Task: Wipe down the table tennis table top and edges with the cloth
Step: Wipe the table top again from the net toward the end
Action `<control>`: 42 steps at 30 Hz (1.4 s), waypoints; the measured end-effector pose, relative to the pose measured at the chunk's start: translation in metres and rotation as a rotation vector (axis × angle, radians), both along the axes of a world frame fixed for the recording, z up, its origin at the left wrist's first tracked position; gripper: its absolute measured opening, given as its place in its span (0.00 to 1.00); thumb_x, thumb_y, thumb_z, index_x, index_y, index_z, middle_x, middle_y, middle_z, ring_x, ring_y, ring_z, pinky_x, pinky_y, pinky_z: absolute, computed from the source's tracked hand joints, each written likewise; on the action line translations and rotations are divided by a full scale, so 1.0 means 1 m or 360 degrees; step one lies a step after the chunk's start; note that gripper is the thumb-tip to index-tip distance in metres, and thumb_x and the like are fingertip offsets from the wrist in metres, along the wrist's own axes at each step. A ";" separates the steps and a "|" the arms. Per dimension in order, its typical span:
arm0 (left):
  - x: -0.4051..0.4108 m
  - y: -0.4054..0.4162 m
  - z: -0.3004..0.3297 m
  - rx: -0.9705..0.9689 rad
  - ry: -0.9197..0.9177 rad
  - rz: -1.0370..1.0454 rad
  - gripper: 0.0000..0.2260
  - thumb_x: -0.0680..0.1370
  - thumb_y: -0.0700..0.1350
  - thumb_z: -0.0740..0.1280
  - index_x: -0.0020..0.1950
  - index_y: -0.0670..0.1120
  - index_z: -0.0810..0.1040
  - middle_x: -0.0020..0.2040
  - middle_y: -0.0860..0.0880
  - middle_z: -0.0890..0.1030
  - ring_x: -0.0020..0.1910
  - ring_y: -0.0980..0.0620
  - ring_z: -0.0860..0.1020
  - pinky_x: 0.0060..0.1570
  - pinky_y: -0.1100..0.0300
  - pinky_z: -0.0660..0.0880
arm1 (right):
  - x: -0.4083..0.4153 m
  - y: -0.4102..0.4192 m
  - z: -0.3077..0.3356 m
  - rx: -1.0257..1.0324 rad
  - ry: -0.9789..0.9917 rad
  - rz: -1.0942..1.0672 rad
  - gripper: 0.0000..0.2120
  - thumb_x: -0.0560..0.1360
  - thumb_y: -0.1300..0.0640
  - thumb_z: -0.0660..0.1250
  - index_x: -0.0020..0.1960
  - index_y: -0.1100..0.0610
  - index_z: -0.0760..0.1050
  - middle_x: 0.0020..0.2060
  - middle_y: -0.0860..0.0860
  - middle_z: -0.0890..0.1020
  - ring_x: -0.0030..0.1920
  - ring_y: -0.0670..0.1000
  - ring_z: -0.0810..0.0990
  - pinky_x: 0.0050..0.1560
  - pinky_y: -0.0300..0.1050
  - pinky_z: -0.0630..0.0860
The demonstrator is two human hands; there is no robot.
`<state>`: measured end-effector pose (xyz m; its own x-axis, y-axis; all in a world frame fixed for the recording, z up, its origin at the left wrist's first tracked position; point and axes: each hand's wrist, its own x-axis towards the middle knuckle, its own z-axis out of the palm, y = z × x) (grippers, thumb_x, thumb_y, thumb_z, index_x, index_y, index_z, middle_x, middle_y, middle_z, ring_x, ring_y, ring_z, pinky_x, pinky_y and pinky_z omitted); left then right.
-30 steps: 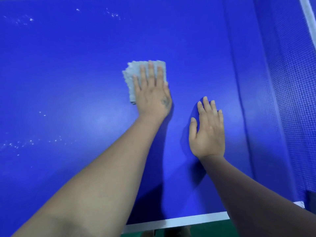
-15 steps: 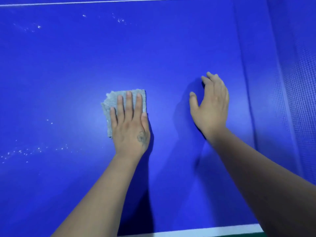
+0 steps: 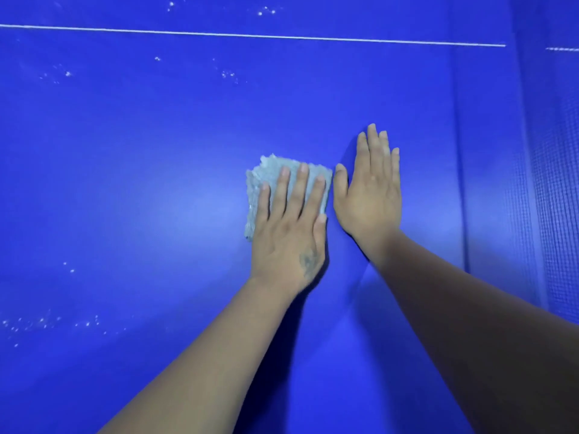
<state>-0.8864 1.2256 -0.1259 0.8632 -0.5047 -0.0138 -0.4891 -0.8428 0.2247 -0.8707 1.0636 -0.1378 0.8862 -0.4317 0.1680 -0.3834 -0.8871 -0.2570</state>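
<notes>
We press the grey cloth [image 3: 286, 178] flat onto the blue table top [image 3: 125, 183] under the straight fingers of our left hand [image 3: 289, 227], while our right hand [image 3: 369, 192] lies open and flat just beside the cloth's right edge, its thumb nearly touching it.

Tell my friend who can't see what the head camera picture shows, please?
A person's left hand presses a folded grey-blue cloth flat on a shiny blue table tennis table. Their right hand rests open beside it, while white specks dot the tabletop.
</notes>
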 end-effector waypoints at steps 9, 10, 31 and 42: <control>0.030 0.054 0.002 0.0077 0.0072 0.0465 0.29 0.88 0.58 0.48 0.88 0.51 0.52 0.88 0.48 0.50 0.87 0.45 0.46 0.84 0.40 0.46 | 0.001 -0.001 -0.002 0.0005 -0.0023 -0.0031 0.31 0.87 0.46 0.55 0.84 0.62 0.61 0.85 0.54 0.61 0.86 0.55 0.54 0.86 0.58 0.52; 0.046 0.050 0.001 0.0060 0.0090 0.0541 0.30 0.87 0.60 0.48 0.88 0.50 0.51 0.88 0.48 0.49 0.87 0.45 0.45 0.84 0.39 0.45 | 0.001 -0.001 -0.001 0.0007 -0.0025 -0.0041 0.31 0.87 0.46 0.56 0.84 0.62 0.62 0.85 0.54 0.61 0.86 0.55 0.54 0.86 0.58 0.52; 0.066 0.063 0.001 0.0061 0.0046 0.0357 0.34 0.86 0.65 0.52 0.88 0.51 0.51 0.88 0.48 0.49 0.87 0.45 0.45 0.84 0.41 0.43 | 0.006 -0.004 -0.003 0.0034 0.0072 -0.0015 0.33 0.86 0.43 0.54 0.86 0.61 0.58 0.87 0.53 0.56 0.87 0.54 0.51 0.86 0.58 0.48; 0.193 -0.005 0.008 -0.0127 0.0182 0.0683 0.29 0.86 0.48 0.48 0.88 0.49 0.49 0.88 0.51 0.48 0.87 0.45 0.43 0.84 0.43 0.38 | 0.006 -0.005 -0.006 0.0063 -0.0022 -0.0015 0.32 0.85 0.45 0.57 0.84 0.62 0.62 0.86 0.54 0.60 0.86 0.56 0.55 0.86 0.58 0.50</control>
